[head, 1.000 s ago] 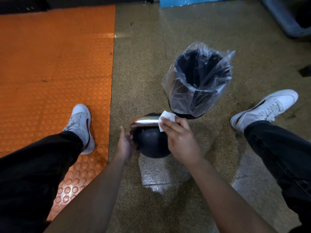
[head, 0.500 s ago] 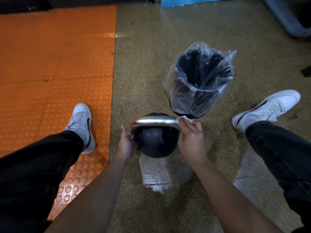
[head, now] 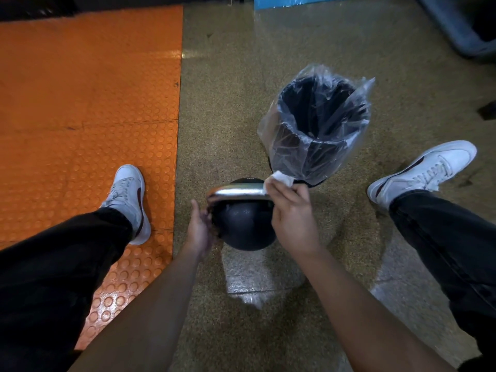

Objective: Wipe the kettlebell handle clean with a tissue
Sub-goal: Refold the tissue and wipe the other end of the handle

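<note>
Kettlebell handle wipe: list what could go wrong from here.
1. The right hand holds the tissue at the handle's right end only; the bare left stretch could get missed.
2. The lined bin stands right behind the tissue, so a hard stroke might knock it.
3. The left hand only steadies the kettlebell from one side; it could shift.

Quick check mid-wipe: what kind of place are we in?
Probably a gym: a kettlebell stands on speckled flooring, beside an orange studded mat and a lined bin.
</note>
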Available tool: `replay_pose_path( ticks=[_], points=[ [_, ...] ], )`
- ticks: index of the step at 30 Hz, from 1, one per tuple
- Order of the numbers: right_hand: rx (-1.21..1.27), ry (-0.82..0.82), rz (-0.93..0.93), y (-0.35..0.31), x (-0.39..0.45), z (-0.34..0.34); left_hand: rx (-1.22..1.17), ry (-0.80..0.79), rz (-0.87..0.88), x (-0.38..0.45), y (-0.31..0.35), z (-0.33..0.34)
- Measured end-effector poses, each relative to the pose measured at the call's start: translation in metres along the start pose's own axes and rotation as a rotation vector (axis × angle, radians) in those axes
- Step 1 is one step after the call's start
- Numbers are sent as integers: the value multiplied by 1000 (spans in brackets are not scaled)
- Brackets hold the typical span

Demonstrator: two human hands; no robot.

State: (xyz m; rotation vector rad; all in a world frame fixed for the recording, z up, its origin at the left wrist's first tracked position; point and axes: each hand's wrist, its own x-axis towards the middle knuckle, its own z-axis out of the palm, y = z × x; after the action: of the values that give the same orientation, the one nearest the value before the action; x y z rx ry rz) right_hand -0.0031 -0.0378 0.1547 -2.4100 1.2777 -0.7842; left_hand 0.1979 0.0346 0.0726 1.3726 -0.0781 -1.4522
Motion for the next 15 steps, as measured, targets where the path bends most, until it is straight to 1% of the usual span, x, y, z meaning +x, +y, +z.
replay_pose_path(
  ticks=[2,3,6,8,10,13,14,15],
  points=[
    [3,-46,-98,-3,-8,-1,-6,-2,2,1,1,-1],
    [11,-43,-97,0,-16,-2,-9,-5,3,1,1,-1],
    [30,41,67,15,-24,-2,1,7,-5,3,0,-3],
    [9,53,134,16,-12,-1,11,7,-4,2,0,-3],
    [11,27,71,6,0,-3,9,13,-7,3,-1,-2],
    [26,-26,-110,1,-6,-5,7,17,-4,2,0,-2],
    [28,-22,-124,5,-14,-4,8,15,0,3,0,-2],
    [35,-6,-92,9,-21,-4,8,8,5,3,-2,-2]
  ],
)
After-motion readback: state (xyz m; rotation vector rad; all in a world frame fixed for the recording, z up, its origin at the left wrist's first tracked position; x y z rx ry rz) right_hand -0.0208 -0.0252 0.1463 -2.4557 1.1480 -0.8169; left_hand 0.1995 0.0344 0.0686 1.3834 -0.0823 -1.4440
